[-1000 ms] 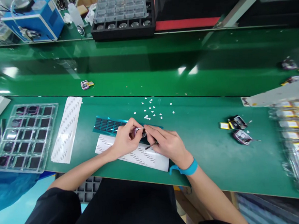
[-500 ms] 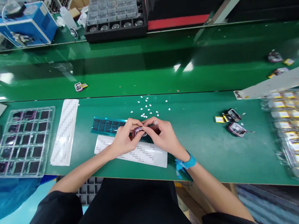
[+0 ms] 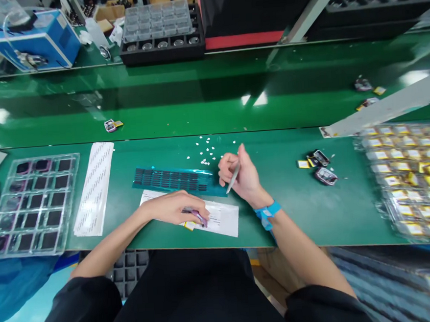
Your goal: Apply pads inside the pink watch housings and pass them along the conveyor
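My left hand (image 3: pixel 177 208) is closed around a purple-rimmed watch case (image 3: pixel 200 218), low over a white printed sheet (image 3: pixel 224 219). A yellow-edged battery (image 3: pixel 189 225) shows just below that hand. My right hand (image 3: pixel 241 175) is raised to the right, its fingers curled round a slim grey pointed tool (image 3: pixel 233 178); whether this is tweezers I cannot tell. Between and behind the hands lies a blue film strip (image 3: pixel 137 178) bearing rows of black pieces. Small white bits (image 3: pixel 207 149) are scattered beyond the strip.
A clear tray (image 3: pixel 75 163) of dark screens and a printed sheet (image 3: pixel 95 189) lie left. To the right are opened watch cases (image 3: pixel 325 176) and a tray of batteries (image 3: pixel 404 182). A white bar (image 3: pixel 387 102) slants in there. Behind stand a blue box (image 3: pixel 41 43) and black tray (image 3: pixel 163 55).
My hands have parted. The left brought the watch case down towards me over the printed sheet; the right moved right and up, and the grey tool now shows in it. The view shifted slightly.
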`<state>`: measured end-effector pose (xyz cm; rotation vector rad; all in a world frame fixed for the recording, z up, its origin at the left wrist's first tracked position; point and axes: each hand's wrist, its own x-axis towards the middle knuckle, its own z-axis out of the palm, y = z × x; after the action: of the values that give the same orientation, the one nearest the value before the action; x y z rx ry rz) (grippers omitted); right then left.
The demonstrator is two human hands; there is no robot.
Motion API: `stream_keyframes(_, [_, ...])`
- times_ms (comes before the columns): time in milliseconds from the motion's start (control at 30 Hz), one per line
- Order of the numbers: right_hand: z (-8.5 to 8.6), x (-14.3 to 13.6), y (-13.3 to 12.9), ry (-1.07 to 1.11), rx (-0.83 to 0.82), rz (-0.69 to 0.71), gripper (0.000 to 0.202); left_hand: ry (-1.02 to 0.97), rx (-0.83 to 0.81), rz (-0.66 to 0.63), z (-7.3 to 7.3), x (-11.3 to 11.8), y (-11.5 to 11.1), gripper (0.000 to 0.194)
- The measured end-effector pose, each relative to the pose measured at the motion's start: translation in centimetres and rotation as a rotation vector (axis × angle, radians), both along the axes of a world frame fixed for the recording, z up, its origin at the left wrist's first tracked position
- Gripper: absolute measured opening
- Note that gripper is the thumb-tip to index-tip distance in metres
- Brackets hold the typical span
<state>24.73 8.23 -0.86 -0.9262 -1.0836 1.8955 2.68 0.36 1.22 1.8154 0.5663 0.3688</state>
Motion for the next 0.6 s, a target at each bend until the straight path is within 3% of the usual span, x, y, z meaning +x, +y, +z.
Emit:
stream_keyframes(100, [-1.4, -0.7, 0.0, -0.057, 0.033, 0.041, 0.075, 0.0, 0.021, 0.047, -2.0, 0.2, -0.3, 0.018])
stream_keyframes(267, [-2.0, -1.2, 1.2, -0.097, 0.113, -0.016, 0.079, -0.02, 0.111, 0.118, -2.6, 0.5, -0.2, 0.018])
stream_keyframes(433, [-0.5, 0.3, 1.7, -0.127, 0.161, -0.142, 0.069, -0.028, 0.152, 0.158, -3.0, 0.9, 0.1, 0.016])
stream_keyframes(600, [1.5, 4.7, -2.8, -0.325, 0.251, -0.141, 0.047, -0.052, 0.176, 0.152, -3.3, 1.0, 0.0, 0.017])
